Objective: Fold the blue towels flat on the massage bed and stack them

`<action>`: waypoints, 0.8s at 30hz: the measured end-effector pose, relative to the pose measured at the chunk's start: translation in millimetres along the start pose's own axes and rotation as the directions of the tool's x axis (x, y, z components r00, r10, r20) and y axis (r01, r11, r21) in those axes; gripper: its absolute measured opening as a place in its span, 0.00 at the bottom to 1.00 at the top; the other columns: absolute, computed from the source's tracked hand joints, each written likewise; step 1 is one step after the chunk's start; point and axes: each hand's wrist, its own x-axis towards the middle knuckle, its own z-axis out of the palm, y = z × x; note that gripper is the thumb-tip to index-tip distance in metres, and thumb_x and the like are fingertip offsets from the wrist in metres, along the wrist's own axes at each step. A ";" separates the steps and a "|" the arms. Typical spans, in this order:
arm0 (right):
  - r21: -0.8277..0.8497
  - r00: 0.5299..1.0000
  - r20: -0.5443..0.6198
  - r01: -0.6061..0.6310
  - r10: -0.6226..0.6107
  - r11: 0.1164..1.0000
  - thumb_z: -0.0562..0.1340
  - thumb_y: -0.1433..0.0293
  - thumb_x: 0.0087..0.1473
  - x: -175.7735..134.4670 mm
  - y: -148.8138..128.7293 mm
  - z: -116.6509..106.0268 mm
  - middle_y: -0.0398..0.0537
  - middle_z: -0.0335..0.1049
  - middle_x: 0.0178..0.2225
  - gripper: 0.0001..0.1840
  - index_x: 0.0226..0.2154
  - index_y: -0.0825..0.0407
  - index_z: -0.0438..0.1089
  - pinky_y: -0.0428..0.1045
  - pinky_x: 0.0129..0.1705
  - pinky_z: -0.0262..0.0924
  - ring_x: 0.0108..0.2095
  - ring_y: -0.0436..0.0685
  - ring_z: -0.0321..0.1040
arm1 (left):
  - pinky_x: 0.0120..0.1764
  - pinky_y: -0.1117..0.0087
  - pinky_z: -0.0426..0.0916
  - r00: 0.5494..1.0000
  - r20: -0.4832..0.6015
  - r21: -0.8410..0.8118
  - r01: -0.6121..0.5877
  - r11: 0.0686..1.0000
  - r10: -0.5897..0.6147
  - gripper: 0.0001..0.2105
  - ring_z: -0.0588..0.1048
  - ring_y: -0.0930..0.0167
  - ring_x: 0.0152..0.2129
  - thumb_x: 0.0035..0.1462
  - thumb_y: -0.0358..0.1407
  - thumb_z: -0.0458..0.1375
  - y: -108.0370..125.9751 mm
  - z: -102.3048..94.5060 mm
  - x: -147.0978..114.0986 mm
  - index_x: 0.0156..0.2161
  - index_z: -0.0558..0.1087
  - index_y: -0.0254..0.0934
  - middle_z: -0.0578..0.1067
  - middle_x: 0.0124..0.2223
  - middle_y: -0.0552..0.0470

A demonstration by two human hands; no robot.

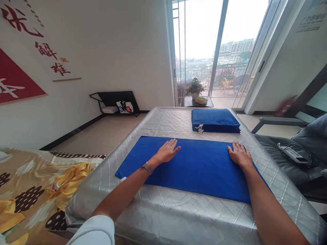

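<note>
A blue towel [196, 170] lies spread out on a silver quilted cover [163, 119]. My left hand [167, 151] rests flat on the towel left of its middle, fingers stretched and thumb apart. Near the towel's right end, my right hand [239, 153] lies palm down with its fingers extended at the far edge. Neither hand grips anything. Behind the spread towel sits a neat stack of folded blue towels [216, 117], with a white tag hanging at its front left. Another pale tag peeks out beside my left forearm.
At left, yellow cloths [68, 180] lie on a brown patterned bedspread [33, 170]. A dark armchair [270, 146] on the right holds a white power strip [293, 154]. Beyond the cover, a small table [187, 101] bears a potted plant [195, 86] by the sliding door.
</note>
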 end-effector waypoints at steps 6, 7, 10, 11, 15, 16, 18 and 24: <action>0.003 1.000 0.007 0.007 -0.007 1.000 0.35 0.54 0.66 -3.3 -2.2 -3.9 0.51 0.40 0.73 0.40 0.72 0.60 0.45 0.60 0.71 0.31 0.72 0.61 0.37 | 0.70 0.60 0.40 0.998 0.036 -0.035 -0.046 0.998 0.047 0.38 0.45 0.66 0.71 0.69 0.58 0.30 45.0 19.6 -7.1 0.72 0.49 0.35 0.48 0.73 0.45; 0.003 1.000 0.008 0.006 -0.006 1.000 0.35 0.54 0.66 -3.4 -2.5 -4.4 0.52 0.40 0.73 0.40 0.71 0.60 0.45 0.60 0.71 0.32 0.72 0.62 0.37 | 0.70 0.60 0.39 0.999 0.046 -0.027 -0.019 0.999 0.020 0.38 0.45 0.65 0.71 0.68 0.58 0.30 38.8 17.9 -10.1 0.72 0.49 0.34 0.48 0.73 0.45; 0.002 1.000 0.012 0.007 -0.007 1.000 0.35 0.54 0.66 -2.9 -2.5 -4.7 0.52 0.40 0.73 0.41 0.72 0.60 0.45 0.61 0.71 0.33 0.72 0.62 0.37 | 0.69 0.57 0.38 0.993 0.066 0.012 0.093 0.996 -0.094 0.40 0.44 0.63 0.71 0.67 0.59 0.29 1.2 8.3 -23.8 0.72 0.47 0.32 0.46 0.74 0.44; 0.002 1.000 0.013 0.008 -0.008 1.000 0.35 0.54 0.66 -2.5 -2.3 -4.4 0.52 0.40 0.73 0.41 0.72 0.60 0.45 0.61 0.71 0.33 0.72 0.63 0.37 | 0.69 0.56 0.38 0.988 0.066 0.029 0.139 0.990 -0.141 0.41 0.44 0.63 0.71 0.67 0.60 0.29 -16.2 4.5 -30.6 0.72 0.47 0.31 0.46 0.74 0.43; 0.004 1.000 0.009 0.011 -0.011 1.000 0.35 0.54 0.66 -1.8 -1.6 -3.0 0.52 0.40 0.73 0.41 0.72 0.60 0.45 0.61 0.71 0.32 0.72 0.63 0.37 | 0.69 0.53 0.41 0.923 0.046 0.083 0.378 0.922 -0.382 0.43 0.44 0.60 0.71 0.66 0.60 0.29 -94.4 -10.3 -68.9 0.72 0.46 0.28 0.45 0.74 0.39; 0.004 1.000 0.006 0.011 -0.011 1.000 0.35 0.53 0.66 -1.8 -1.5 -2.8 0.52 0.41 0.73 0.41 0.72 0.60 0.45 0.60 0.71 0.32 0.72 0.63 0.37 | 0.69 0.53 0.42 0.895 0.032 0.091 0.440 0.893 -0.444 0.42 0.45 0.59 0.71 0.67 0.60 0.29 -112.7 -13.5 -79.3 0.72 0.46 0.27 0.45 0.73 0.39; 0.007 1.000 0.004 0.011 -0.011 1.000 0.34 0.53 0.66 -1.8 -1.4 -2.4 0.52 0.41 0.73 0.41 0.72 0.61 0.45 0.61 0.71 0.32 0.72 0.63 0.37 | 0.68 0.52 0.45 0.855 0.006 0.099 0.516 0.851 -0.519 0.40 0.47 0.59 0.70 0.68 0.57 0.30 -142.6 -19.0 -97.5 0.72 0.47 0.26 0.47 0.73 0.37; 0.016 1.000 -0.010 0.011 -0.011 1.000 0.34 0.53 0.66 0.0 0.0 -0.2 0.53 0.41 0.73 0.42 0.71 0.61 0.45 0.62 0.71 0.33 0.72 0.63 0.38 | 0.67 0.51 0.50 0.833 -0.070 0.101 0.554 0.826 -0.549 0.37 0.52 0.57 0.69 0.70 0.53 0.33 -151.8 -24.8 -103.3 0.70 0.51 0.23 0.51 0.71 0.31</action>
